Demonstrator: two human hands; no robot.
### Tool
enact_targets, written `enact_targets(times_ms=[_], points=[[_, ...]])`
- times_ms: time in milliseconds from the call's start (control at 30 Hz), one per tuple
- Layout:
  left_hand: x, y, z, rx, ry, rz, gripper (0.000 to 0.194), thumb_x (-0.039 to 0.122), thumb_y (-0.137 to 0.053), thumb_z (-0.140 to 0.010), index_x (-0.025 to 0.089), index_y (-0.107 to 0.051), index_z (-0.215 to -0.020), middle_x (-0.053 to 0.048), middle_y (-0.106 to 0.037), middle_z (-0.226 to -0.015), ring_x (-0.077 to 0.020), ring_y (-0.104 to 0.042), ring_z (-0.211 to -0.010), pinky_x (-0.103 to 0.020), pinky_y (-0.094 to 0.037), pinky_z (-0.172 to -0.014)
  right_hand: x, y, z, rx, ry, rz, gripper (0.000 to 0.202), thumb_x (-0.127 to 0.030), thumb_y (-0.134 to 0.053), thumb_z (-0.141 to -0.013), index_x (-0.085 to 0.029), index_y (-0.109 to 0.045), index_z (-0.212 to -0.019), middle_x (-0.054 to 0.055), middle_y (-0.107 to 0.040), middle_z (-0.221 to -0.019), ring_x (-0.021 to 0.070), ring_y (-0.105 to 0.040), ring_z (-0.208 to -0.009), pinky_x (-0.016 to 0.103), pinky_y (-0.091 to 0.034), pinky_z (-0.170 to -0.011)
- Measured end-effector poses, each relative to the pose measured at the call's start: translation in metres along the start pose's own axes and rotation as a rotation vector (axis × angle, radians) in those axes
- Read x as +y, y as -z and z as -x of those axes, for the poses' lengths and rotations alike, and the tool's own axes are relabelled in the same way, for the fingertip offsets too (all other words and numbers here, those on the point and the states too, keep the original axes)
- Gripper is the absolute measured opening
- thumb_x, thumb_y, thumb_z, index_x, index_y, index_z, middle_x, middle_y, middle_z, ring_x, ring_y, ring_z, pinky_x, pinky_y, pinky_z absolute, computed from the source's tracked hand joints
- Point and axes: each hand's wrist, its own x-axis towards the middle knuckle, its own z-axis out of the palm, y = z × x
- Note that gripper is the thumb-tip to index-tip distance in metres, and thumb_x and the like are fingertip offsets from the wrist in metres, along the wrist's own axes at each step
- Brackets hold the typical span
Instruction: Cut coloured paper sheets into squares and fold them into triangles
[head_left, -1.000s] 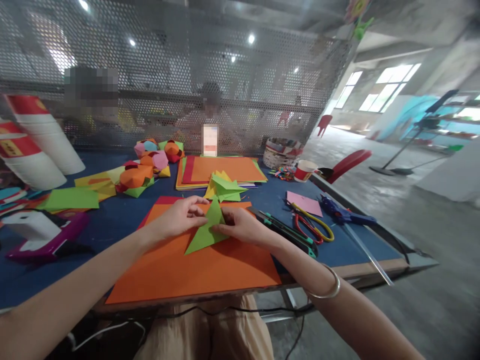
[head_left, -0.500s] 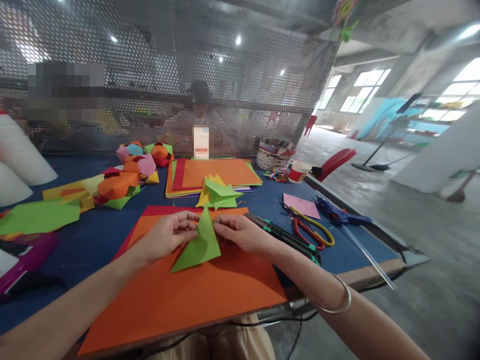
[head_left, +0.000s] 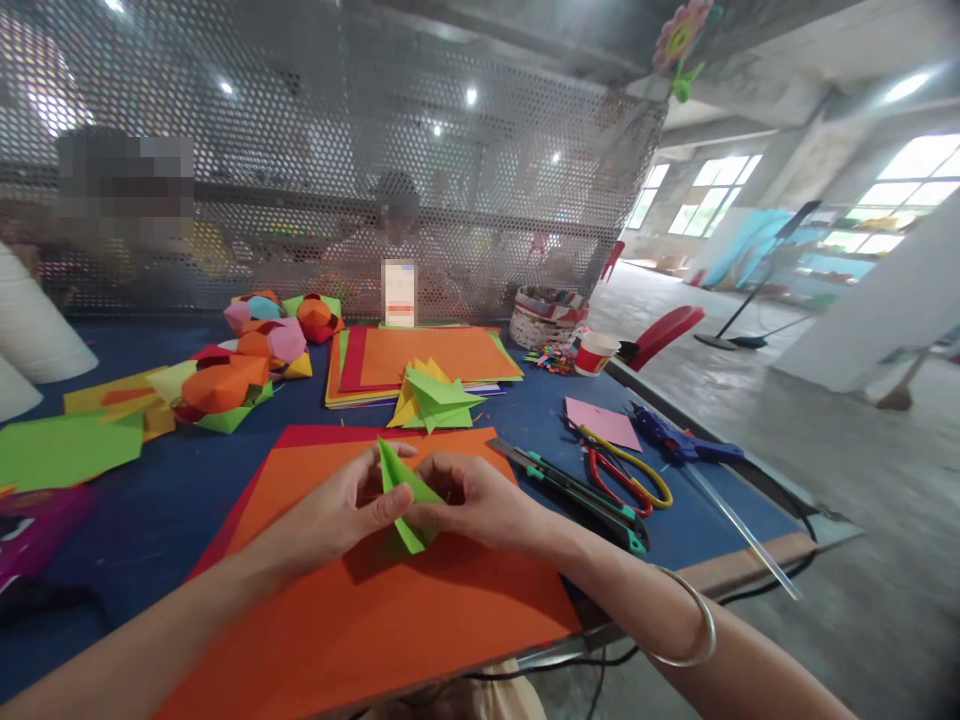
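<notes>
A folded green paper piece [head_left: 411, 498] is held between both hands above a large orange sheet [head_left: 375, 620]. My left hand [head_left: 360, 500] grips its left side, the thumb lying across the front. On the right side my right hand [head_left: 472, 500] pinches it with thumb and curled fingers. The piece has pointed corners and stands partly opened into folds. Just beyond the hands, folded green and yellow paper pieces [head_left: 439, 398] rest against a stack of coloured sheets [head_left: 420, 358].
Paper balls [head_left: 217, 385] and loose green paper [head_left: 71, 450] lie left. To the right are a cutter [head_left: 585, 490], scissors [head_left: 630, 465], pink paper [head_left: 602, 422], a glue gun [head_left: 679, 440] and a cup [head_left: 596, 353]. People sit behind a perforated screen [head_left: 480, 210].
The green piece has turned from a flat triangle to a more folded, edge-on shape. Both hands have closed around it, the left thumb now across its front.
</notes>
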Motion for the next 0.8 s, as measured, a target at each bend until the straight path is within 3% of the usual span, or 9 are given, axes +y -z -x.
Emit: enact_targets(times_ms=[100,200,300,533,800], points=[[-0.003,-0.004,0.002,-0.015,-0.004,0.002,0.095,0.082,-0.075,-0.067,0.024,-0.05,-0.137,-0.014,-0.068,-0.132,-0.0319,-0.065,-0.123,-0.042,-0.055,-0.099,0.0,-0.003,0.0,0.013,0.008,0.014,0.026,-0.039,-0.075,-0.078,-0.021,-0.057,-0.082,-0.006,-0.054,-0.072,0.0108,-0.046,-0.064,0.025,-0.038,-0.06],[0.0,-0.002,0.001,0.005,-0.012,-0.007,0.077,0.07,-0.078,-0.073,0.023,-0.056,-0.131,-0.013,-0.07,-0.13,-0.0309,-0.066,-0.121,-0.041,-0.055,-0.098,0.002,-0.003,0.0,0.042,0.002,0.018,0.024,-0.039,-0.071,-0.081,-0.021,-0.059,-0.09,-0.004,-0.058,-0.077,0.012,-0.05,-0.066,0.025,-0.04,-0.062],[0.005,0.007,-0.001,0.036,-0.015,-0.006,0.073,0.064,-0.081,-0.071,0.023,-0.06,-0.128,-0.012,-0.073,-0.123,-0.0315,-0.069,-0.115,-0.041,-0.057,-0.094,0.003,-0.001,0.0,0.075,-0.016,0.023,0.029,-0.038,-0.068,-0.083,-0.02,-0.059,-0.103,-0.003,-0.06,-0.078,0.0131,-0.054,-0.067,0.026,-0.041,-0.062],[0.009,0.023,-0.001,0.105,0.031,0.024,0.079,0.061,-0.086,-0.065,0.024,-0.06,-0.13,-0.011,-0.077,-0.115,-0.0304,-0.075,-0.099,-0.04,-0.06,-0.084,0.001,0.004,0.0,0.138,-0.037,0.08,0.048,-0.038,-0.07,-0.083,-0.019,-0.052,-0.123,-0.011,-0.047,-0.066,0.0113,-0.044,-0.058,0.025,-0.031,-0.055],[0.006,0.025,-0.003,0.115,0.094,0.092,0.093,0.059,-0.092,-0.055,0.022,-0.056,-0.133,-0.011,-0.078,-0.111,-0.0282,-0.076,-0.094,-0.04,-0.059,-0.084,0.005,0.009,0.0,0.157,0.009,0.236,0.041,-0.032,-0.065,-0.087,-0.021,-0.051,-0.124,-0.011,-0.048,-0.067,0.012,-0.047,-0.06,0.025,-0.038,-0.059]])
